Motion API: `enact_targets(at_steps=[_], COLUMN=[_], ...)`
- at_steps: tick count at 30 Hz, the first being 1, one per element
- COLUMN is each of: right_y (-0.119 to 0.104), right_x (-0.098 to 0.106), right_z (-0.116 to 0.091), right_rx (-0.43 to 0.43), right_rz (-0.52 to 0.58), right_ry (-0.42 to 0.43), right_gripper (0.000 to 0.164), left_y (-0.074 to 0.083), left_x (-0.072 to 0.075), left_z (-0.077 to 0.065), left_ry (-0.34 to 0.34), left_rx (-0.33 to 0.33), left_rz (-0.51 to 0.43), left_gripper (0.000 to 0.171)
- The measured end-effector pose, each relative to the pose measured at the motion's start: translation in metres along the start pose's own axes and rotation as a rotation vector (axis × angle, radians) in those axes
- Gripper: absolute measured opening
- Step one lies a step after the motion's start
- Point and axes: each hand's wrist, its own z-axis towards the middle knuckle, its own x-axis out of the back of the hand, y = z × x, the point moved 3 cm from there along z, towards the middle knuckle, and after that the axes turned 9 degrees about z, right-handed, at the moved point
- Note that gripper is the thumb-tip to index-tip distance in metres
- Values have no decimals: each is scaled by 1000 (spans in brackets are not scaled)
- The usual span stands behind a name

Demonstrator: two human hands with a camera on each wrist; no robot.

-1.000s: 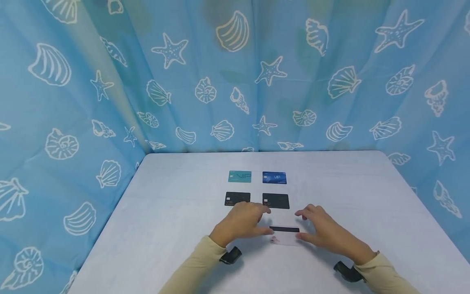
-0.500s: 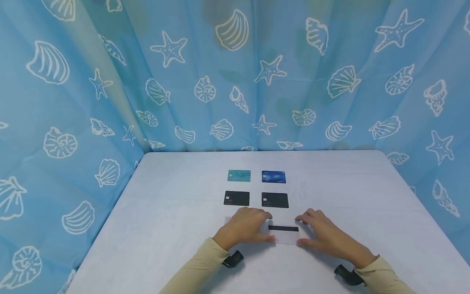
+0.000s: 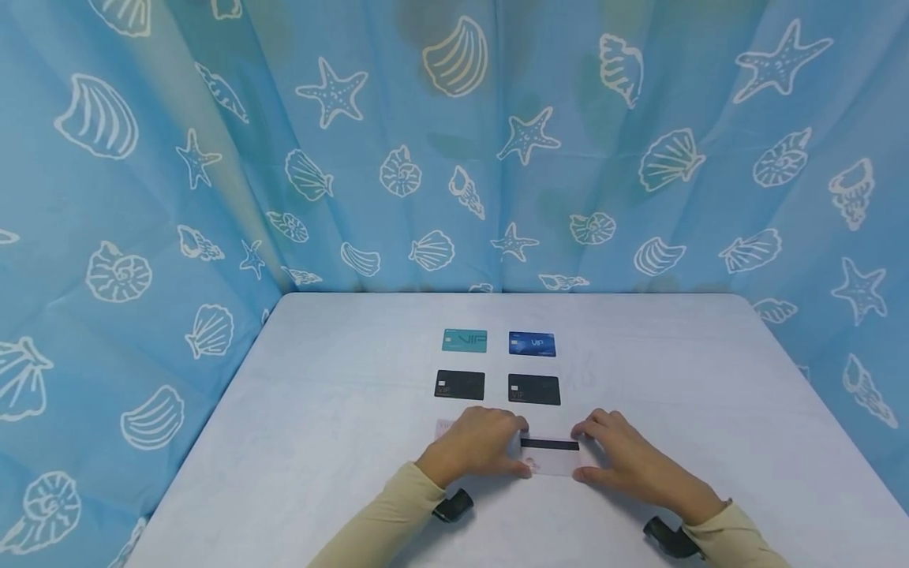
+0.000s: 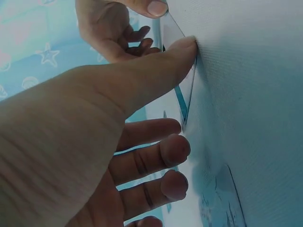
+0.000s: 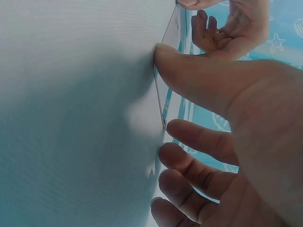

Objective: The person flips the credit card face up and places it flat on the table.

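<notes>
A pale card with a black magnetic stripe lies flat on the white table, stripe side up. My left hand holds its left end, the thumb at the near corner and the index finger at the far one. At the right end, my right hand holds the card between thumb and index finger in the same way. Both wrist views show each thumb tip against the card's near edge, the other fingers loosely bent. Behind my left hand a pale pink card is mostly hidden.
Farther back are two black VIP cards, the left one and the right one. Beyond them lie a teal card and a blue card. A blue shell-print curtain hangs behind and left of the white table.
My left hand has drawn back toward me, uncovering the left black card and part of the pink card. Both index fingers have come down to the striped card's far corners.
</notes>
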Motion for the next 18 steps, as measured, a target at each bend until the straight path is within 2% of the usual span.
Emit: enact_targets(at_steps=[9,18], right_y=[-1,-1], right_x=[-1,-3], right_z=[4,7], right_rx=[3,-30], right_rz=[9,100], right_ry=[-7,-48], right_gripper=[48,52], left_y=[1,-1], left_x=[-1,-5], left_z=[1,1], left_ry=[-19,-59], left_rx=[14,66], left_rz=[-31,-93], left_gripper=[51,51])
